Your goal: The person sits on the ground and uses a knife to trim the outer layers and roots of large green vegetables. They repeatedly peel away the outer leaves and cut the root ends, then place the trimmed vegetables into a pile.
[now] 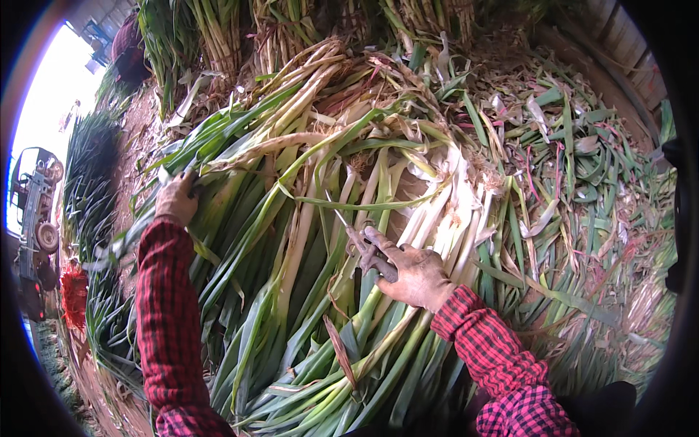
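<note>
A large heap of leeks or big green onions (pixel 297 257) lies before me, white stalks and roots toward the upper right. My left hand (pixel 176 201), gloved, is closed around green leaves (pixel 210 131) at the heap's left side; blurred leaf ends hang out past it. Over the middle of the pile, my right hand (pixel 418 276) wears a glove and holds scissors (pixel 360 243) by the handles. Their blades point up and left above the stalks. Just right of the blades are several bare white stalks (pixel 442 213).
Tied bundles (pixel 218 38) stand along the far side. Cut leaves and peelings (pixel 579 158) cover the ground at right. Further leeks (pixel 90 180) form a row at left, near a red net sack (pixel 73 297) and a vehicle (pixel 38 213). Another person (pixel 130 49) is at the upper left.
</note>
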